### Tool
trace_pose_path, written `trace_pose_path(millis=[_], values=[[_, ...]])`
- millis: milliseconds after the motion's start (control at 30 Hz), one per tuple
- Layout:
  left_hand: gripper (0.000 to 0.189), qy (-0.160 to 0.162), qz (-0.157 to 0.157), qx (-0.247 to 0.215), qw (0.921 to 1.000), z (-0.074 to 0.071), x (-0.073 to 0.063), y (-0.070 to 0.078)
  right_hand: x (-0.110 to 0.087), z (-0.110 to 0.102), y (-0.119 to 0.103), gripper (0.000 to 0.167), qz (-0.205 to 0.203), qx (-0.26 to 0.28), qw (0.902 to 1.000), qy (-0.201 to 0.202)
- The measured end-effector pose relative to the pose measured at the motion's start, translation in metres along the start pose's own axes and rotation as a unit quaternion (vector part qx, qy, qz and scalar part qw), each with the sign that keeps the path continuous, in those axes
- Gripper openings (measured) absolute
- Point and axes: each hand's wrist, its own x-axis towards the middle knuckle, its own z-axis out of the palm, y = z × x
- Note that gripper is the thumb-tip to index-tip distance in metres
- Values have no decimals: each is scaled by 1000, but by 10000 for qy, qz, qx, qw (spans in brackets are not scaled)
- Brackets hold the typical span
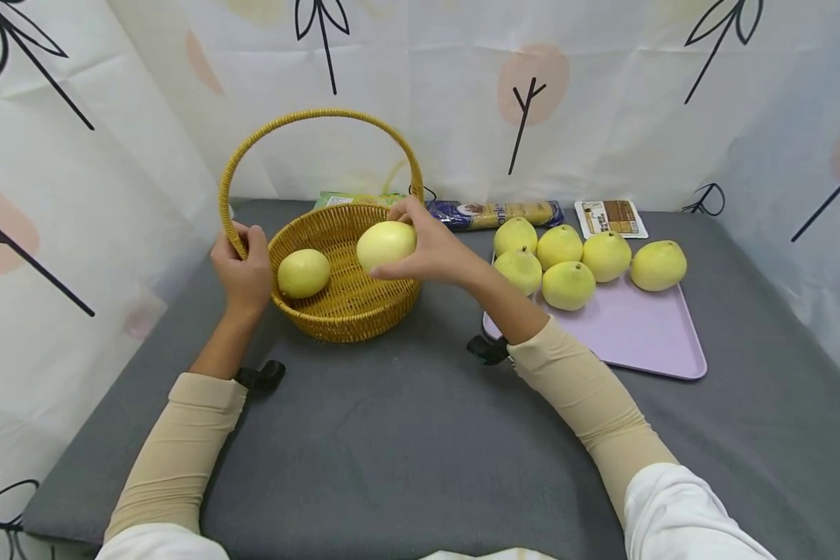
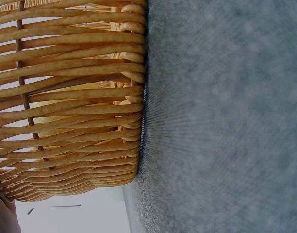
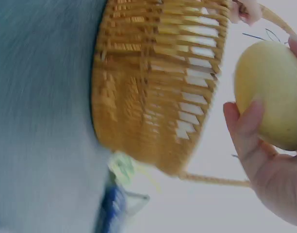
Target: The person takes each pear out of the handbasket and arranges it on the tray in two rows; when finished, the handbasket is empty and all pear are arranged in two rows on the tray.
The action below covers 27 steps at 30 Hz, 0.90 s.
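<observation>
A round wicker basket point(image 1: 343, 319) with a tall arched handle stands on the grey table. My left hand point(image 1: 245, 264) grips the handle's base at the basket's left side. In my right hand point(image 1: 430, 245) is a pale yellow melon point(image 1: 386, 246), held between fingers and thumb over the right part of the basket. The right wrist view shows this melon point(image 3: 272, 94) above the rim level, in the fingers. Another yellow melon point(image 1: 304, 274) lies inside the basket at the left. From the left wrist, the woven basket wall point(image 2: 66, 107) fills much of the view.
A lilac tray point(image 1: 644, 334) on the right bears several yellow melons point(image 1: 568, 285). Behind stand a blue and yellow packet point(image 1: 497, 215), a green packet point(image 1: 357, 199) behind the basket, and a brown and white packet point(image 1: 610, 218). A patterned curtain point(image 1: 448, 93) closes off the back.
</observation>
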Motion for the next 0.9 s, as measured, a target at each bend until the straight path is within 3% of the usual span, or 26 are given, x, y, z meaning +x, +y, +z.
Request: trace_pose_path(millis=[67,200,333,533,633,767,900], values=[[27,-7,-2,30,10000,0,0,-2,-14,-10,1,72,-88,-723,9971,215],[28,-57,-8,-77,10000,0,-1,-2,-44,-34,6,74,-104,-2031,9765,718],[28,-16,-40,-206,9998,1,-1,1,-74,-66,12,79,66,-2284,9690,940],[27,-159,-74,-73,9998,5,-1,4,-122,-120,16,81,649,-2362,9626,1155],[29,-121,-36,-185,9997,5,-1,2,-141,-147,19,81,1154,-2715,9490,1110],[30,-29,-5,-236,9997,2,0,-2,-156,-179,27,79,1671,-3447,9193,897],[30,-10,26,-230,9997,2,1,5,-166,-196,36,72,1890,-3786,9043,567]])
